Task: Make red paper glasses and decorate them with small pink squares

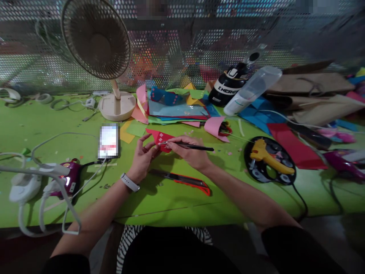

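Red paper piece [160, 139], white-diamond-patterned, hand-held

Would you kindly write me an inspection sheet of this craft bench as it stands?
Surface: green table, scattered paper scraps.
Job's things: red paper piece with pale diamond cut-outs, held by both hands; slim black pen-like tool tip on it.
Clutter: red-and-black utility knife, yellow glue gun on round black tray, stack of coloured paper sheets, phone, black bottle, brown paper bags.
Hands: left hand pinches the paper; right hand grips the tool.
Cables: white cable, black cord.
Surroundings: beige desk fan, perforated metal screen.
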Demonstrator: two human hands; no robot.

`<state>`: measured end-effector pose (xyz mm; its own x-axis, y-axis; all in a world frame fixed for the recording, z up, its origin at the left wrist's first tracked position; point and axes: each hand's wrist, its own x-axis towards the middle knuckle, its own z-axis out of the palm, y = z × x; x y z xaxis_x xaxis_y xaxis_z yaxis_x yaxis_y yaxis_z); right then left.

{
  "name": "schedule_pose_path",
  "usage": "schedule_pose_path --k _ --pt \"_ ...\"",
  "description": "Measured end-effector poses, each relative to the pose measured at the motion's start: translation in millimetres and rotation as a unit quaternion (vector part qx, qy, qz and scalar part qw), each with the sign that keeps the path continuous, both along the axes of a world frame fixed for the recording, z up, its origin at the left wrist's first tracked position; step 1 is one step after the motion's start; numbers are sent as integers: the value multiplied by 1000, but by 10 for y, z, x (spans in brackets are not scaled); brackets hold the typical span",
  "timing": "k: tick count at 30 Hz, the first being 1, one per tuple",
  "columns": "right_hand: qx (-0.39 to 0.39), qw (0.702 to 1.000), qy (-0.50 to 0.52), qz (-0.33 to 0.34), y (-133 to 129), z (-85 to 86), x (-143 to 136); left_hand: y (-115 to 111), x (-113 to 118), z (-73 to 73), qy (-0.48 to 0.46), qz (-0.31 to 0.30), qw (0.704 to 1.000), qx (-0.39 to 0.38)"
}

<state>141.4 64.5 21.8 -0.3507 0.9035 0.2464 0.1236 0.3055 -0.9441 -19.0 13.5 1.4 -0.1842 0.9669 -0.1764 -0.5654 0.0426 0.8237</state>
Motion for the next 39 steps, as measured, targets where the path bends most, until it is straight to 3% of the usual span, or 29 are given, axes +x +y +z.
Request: schedule_pose_path --k 10,13,16,19,28,39 --pt "25 1000 -15 1 4 10 56 21 -22 -28 -17 0 1000 -4" --pt "151 985 -70 40 -5 -27 80 22 -48 -20 -37 -4 999 -4" --pt "294 943 -140 68 14 -64 109 15 -64 -3 -54 -3 999 2" --pt "361 915 -166 66 39 -92 125 7 -61 5 -59 -3 998 1" --pt "328 918 -207 83 54 -135 135 -3 -51 -4 -44 -9 999 -2" --pt "400 889 -203 93 75 -142 143 -6 -44 21 -50 -10 999 -7"
